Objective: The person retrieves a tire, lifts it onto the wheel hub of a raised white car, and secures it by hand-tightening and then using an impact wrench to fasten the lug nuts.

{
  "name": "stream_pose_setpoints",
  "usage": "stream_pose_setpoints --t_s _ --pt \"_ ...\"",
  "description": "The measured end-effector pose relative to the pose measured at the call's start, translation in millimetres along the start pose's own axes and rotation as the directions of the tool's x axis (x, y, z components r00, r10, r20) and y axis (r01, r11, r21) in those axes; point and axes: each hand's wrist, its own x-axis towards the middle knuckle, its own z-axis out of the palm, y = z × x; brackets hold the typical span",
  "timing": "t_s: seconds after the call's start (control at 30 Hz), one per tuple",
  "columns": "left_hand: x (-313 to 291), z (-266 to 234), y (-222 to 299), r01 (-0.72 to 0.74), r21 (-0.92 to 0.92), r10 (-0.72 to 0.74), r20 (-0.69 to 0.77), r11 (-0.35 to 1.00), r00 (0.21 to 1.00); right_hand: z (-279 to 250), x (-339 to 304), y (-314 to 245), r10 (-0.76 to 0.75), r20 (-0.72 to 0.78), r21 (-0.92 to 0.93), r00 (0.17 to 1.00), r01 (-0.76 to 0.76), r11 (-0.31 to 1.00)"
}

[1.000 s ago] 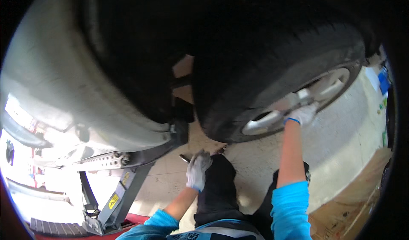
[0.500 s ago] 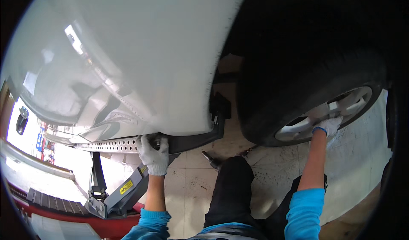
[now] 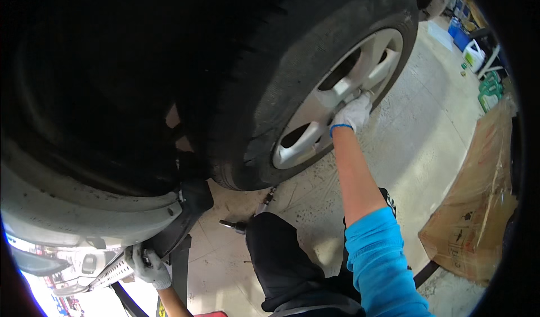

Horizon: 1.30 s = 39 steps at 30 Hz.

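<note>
Silver-spoked metal wheel (image 3: 322, 100) in black rubber tyre (image 3: 261, 86) stands ahead, white-gloved right hand (image 3: 352, 115) against its face; white-gloved left hand (image 3: 151, 268) curls beside perforated metal side step (image 3: 112, 273). Whether either grip pinches anything cannot be told.

A hand could pass over the floor (image 3: 430, 120) right of centre, between the wheel (image 3: 332, 96) and the cardboard box (image 3: 472, 216) at lower right. Lower centre is tighter — wheel above, knee (image 3: 272, 235) below, a tool (image 3: 240, 227) lying between.
</note>
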Motion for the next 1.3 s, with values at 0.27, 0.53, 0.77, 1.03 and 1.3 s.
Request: stream_pose_setpoints --t_s 0.27,0.53,0.77,1.03,1.3 --pt "-5 33 -38 0.41 -0.083 -0.415 -0.313 0.908 0.854 -2 1 -6 -0.046 0.001 -0.123 0.999 0.045 0.991" --pt "-6 8 8 0.433 -0.131 -0.45 -0.355 0.892 0.819 0 -1 -1 0.048 0.129 0.177 0.99 -0.071 0.982" --pt "-69 84 246 0.536 -0.462 -0.55 0.118 0.707 0.827 -13 0 -8 0.133 0.176 0.077 0.975 -0.148 0.986" --pt "-252 275 375 0.585 -0.117 -0.197 0.874 0.803 0.445 -11 19 60 -0.474 0.288 -0.372 0.832 0.553 0.745" --pt "-222 305 356 0.467 -0.225 0.056 0.936 0.855 0.347 -9 2 28 -0.318 0.204 -0.049 0.926 0.334 0.941"
